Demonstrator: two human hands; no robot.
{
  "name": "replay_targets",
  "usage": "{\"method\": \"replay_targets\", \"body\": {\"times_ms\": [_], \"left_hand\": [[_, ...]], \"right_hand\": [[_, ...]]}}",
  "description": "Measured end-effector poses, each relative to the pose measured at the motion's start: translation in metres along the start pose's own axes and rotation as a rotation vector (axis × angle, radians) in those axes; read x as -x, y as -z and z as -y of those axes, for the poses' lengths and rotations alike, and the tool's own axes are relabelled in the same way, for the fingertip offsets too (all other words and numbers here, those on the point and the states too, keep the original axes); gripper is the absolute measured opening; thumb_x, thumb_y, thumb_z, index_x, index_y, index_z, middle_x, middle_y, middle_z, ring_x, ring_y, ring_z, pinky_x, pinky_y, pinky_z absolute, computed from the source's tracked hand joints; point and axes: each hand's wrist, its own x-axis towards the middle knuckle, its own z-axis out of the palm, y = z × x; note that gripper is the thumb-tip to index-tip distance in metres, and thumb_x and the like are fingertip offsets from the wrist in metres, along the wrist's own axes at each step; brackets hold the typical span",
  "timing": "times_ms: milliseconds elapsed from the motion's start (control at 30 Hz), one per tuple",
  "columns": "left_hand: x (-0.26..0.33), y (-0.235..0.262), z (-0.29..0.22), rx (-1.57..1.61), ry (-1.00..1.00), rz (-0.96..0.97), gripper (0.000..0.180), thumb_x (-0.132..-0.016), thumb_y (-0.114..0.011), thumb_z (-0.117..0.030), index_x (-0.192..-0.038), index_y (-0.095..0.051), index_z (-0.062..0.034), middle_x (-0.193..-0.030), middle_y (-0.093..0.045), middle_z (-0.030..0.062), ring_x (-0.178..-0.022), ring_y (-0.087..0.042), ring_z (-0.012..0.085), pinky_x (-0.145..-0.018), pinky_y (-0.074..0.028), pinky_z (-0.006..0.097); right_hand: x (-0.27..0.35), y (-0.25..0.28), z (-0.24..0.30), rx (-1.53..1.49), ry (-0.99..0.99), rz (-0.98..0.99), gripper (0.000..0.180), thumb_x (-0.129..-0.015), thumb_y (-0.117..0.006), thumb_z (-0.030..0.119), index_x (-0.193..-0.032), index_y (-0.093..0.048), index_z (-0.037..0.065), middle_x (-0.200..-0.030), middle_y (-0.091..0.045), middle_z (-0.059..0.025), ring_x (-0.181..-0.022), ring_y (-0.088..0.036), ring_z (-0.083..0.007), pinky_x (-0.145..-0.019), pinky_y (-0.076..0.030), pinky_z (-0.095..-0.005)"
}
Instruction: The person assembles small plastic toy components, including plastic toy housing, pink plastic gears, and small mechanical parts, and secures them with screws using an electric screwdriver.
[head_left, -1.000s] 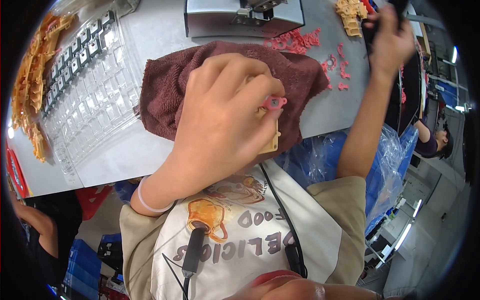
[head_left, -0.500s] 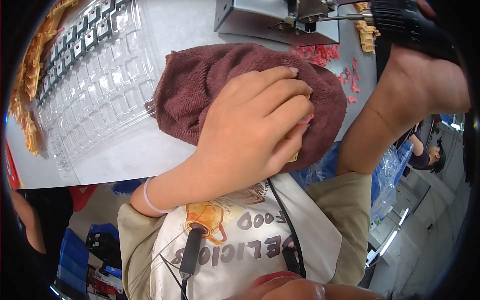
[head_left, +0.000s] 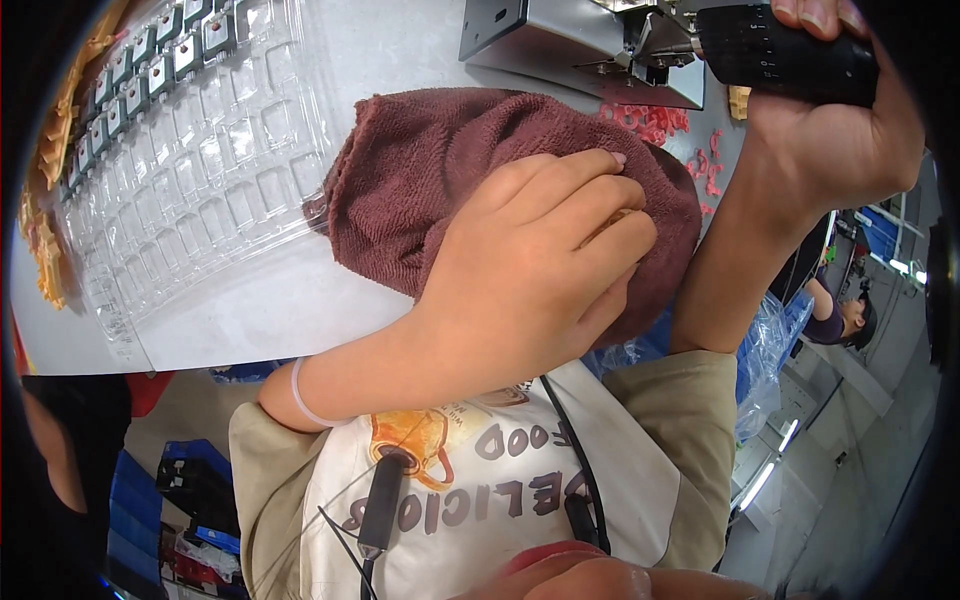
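Note:
My left hand (head_left: 545,235) lies on a bunched maroon towel (head_left: 395,190), fingers curled and pressed together; whatever is beneath them is hidden now. At the upper right, my right hand (head_left: 840,145) is wrapped around a black electric screwdriver (head_left: 775,55). Its metal bit (head_left: 685,48) points left into the front mechanism of a grey metal box, probably a screw feeder (head_left: 555,45). Beside the box and towel lie small pink plastic parts (head_left: 650,122), heaped, with several more scattered to the right.
A clear plastic tray (head_left: 215,200) on the left holds dark square parts (head_left: 160,75) with metal plates in its far rows. Yellow-orange plastic pieces (head_left: 45,240) line the far left edge. Blue bags (head_left: 765,340) hang at right; another person (head_left: 840,318) is beyond.
The screwdriver has moved left against the metal box, and less of its bit shows. A pink bit and yellow edges seen under my left fingers are now covered. The view has shifted slightly.

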Motion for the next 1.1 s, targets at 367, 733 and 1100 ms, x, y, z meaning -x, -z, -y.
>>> {"method": "replay_targets", "body": {"times_ms": [367,733,1100], "left_hand": [[-0.002,-0.002,-0.001,-0.018,0.0,-0.006,0.022,-0.071,-0.074,-0.006,-0.092,-0.069,-0.0098,-0.109,-0.069,0.0025,-0.113,-0.063,0.0265,-0.09,-0.047,0.038],[-0.002,-0.002,-0.001,-0.036,-0.01,-0.007,0.021,-0.072,-0.075,-0.007,-0.092,-0.069,-0.01,-0.108,-0.069,0.0018,-0.112,-0.064,0.0261,-0.09,-0.047,0.037],[-0.002,0.0,0.0,-0.059,-0.029,0.009,0.02,-0.073,-0.074,-0.008,-0.092,-0.069,-0.0108,-0.108,-0.068,0.0014,-0.113,-0.063,0.0261,-0.091,-0.047,0.038]], "right_hand": [[-0.039,0.071,-0.007,-0.045,0.015,-0.003,0.022,-0.089,-0.058,0.02,-0.087,-0.055,-0.001,-0.079,-0.053,-0.0132,-0.072,-0.055,-0.0232,-0.067,-0.047,-0.0373],[-0.029,0.084,0.0,-0.083,0.022,-0.002,0.021,-0.088,-0.058,0.021,-0.085,-0.053,0.001,-0.077,-0.05,-0.0111,-0.07,-0.052,-0.0209,-0.066,-0.045,-0.0356],[-0.021,0.064,-0.005,-0.116,0.058,0.003,0.02,-0.087,-0.058,0.022,-0.082,-0.05,0.004,-0.075,-0.047,-0.0091,-0.068,-0.05,-0.0185,-0.064,-0.043,-0.0339]]}}
